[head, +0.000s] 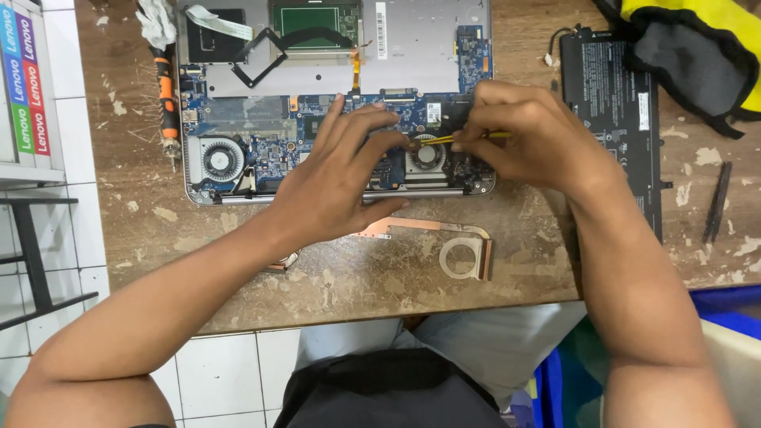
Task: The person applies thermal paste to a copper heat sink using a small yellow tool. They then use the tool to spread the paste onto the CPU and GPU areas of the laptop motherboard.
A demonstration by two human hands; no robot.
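An opened laptop [333, 55] lies bottom-up on the worn wooden table [357, 293], its blue circuit board [261, 135] and two fans exposed. My left hand [333, 178] rests flat on the board, fingers spread beside the right fan [428, 154]. My right hand [515, 135] pinches a thin yellow tool [440, 140] whose tip points at that fan. The left fan [220, 158] sits uncovered near the laptop's left corner.
A copper heat pipe assembly [444, 242] lies on the table in front of the laptop. A black battery pack [618, 103] sits to the right, an orange-handled screwdriver [165, 95] to the left. A yellow and grey cloth [697, 47] is at top right.
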